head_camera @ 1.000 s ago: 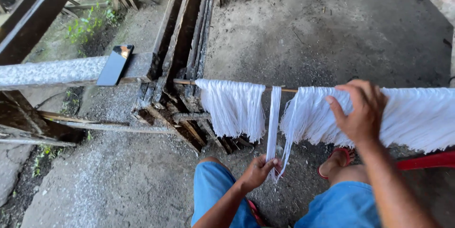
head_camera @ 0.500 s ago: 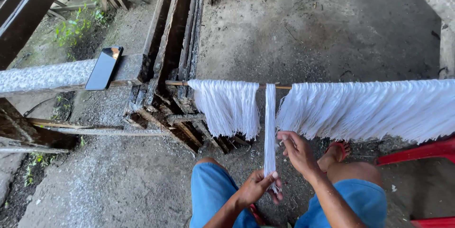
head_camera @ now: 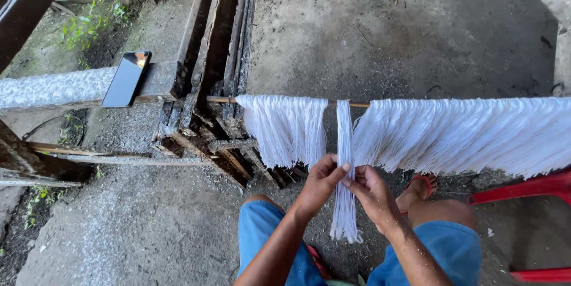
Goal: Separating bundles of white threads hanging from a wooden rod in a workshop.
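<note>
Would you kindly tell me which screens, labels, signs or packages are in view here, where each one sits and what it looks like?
Phone: the only screen in view; it lies flat, screen up, on the wooden beam at the left, apart from both hands; a slim black rectangle with a dark glossy screen and a small bright reflection at its top end.
No packages, labels or signs are visible.

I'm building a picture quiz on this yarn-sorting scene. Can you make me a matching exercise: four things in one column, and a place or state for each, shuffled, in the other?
Things:
1. phone
2. narrow white strand bundle
3. red chair
4. thin rod

Places or states:
A. pinched between left hand and right hand
B. lying flat on the grey beam
C. at the right edge, behind the hanging yarn
D. carrying the draped white yarn

Pairs: 1-B, 2-A, 3-C, 4-D
</note>
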